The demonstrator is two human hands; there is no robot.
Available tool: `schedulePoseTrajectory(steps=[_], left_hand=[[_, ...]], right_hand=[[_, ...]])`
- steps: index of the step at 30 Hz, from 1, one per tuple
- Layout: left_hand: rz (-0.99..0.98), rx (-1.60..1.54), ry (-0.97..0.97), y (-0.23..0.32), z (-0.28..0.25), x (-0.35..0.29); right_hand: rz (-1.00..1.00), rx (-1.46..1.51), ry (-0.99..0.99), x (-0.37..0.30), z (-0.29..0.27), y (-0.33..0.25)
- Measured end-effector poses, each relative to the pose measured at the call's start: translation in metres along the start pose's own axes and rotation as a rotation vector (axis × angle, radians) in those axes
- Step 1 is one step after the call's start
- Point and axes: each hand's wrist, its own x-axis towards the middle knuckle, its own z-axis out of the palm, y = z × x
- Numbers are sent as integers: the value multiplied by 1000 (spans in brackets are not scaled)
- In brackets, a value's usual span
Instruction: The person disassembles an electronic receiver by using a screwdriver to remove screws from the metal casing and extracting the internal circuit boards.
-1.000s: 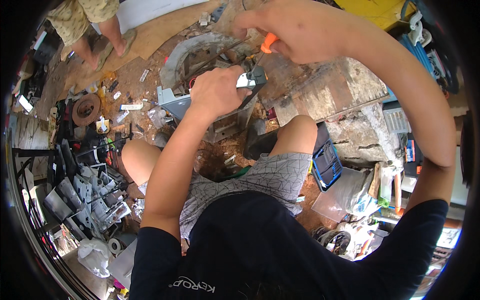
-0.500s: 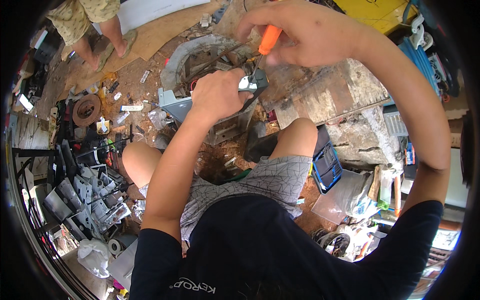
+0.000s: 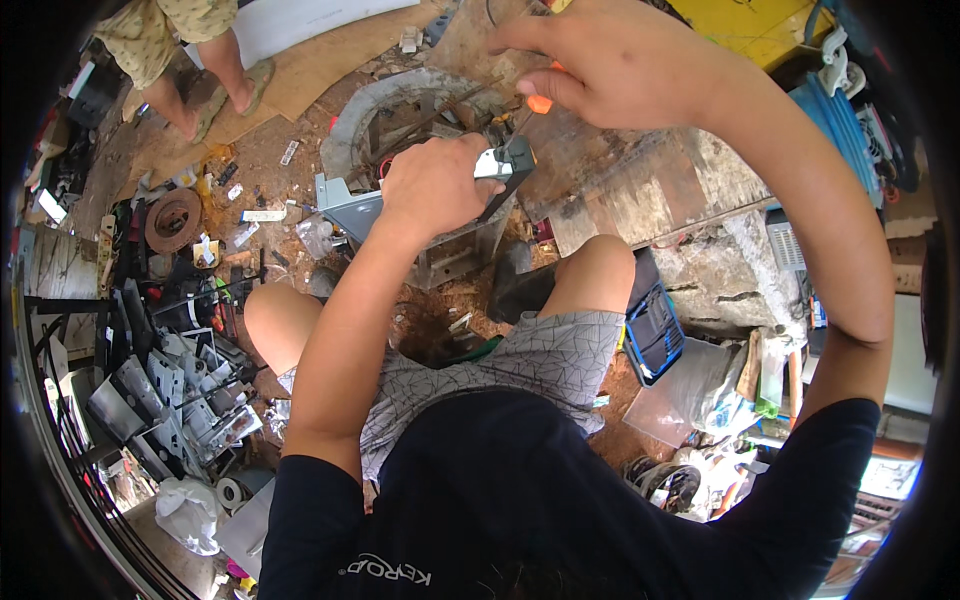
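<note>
My left hand (image 3: 432, 190) is closed over the top of a grey metal case (image 3: 356, 214), its thumb and fingers near the case's right end. The case is tilted across a round concrete ring, and part of it is hidden under my hand. A bright, shiny patch shows on it beside my fingertips. Up and to the right, my right hand (image 3: 635, 68) grips a screwdriver by its orange handle (image 3: 540, 103), mostly covered by the fingers. The screwdriver is apart from the case, and I cannot make out its tip.
The concrete ring (image 3: 350, 125) has metal scraps inside. Worn wooden boards (image 3: 690, 185) lie at the right. Piled metal parts (image 3: 175, 395) and a rusty disc (image 3: 173, 221) are on the left. A blue-edged tool case (image 3: 655, 335) sits by my right knee. Another person's legs (image 3: 225, 70) stand far left.
My right hand has lifted the screwdriver up and away from the right end of the case, and its handle has turned in the fingers. My left hand keeps its hold.
</note>
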Motion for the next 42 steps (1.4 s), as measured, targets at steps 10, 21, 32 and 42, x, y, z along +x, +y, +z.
schedulePoseTrajectory(steps=[10,21,32,42], left_hand=[[15,-10,28,-3,3,0],[37,-22,35,-5,4,2],[6,-18,8,-3,2,2],[73,-238,223,1,8,0]], right_hand=[[95,-58,-3,2,-10,-24],[-155,-24,453,-7,28,-6],[-139,-162,468,-10,46,15],[204,-68,883,-43,74,33]])
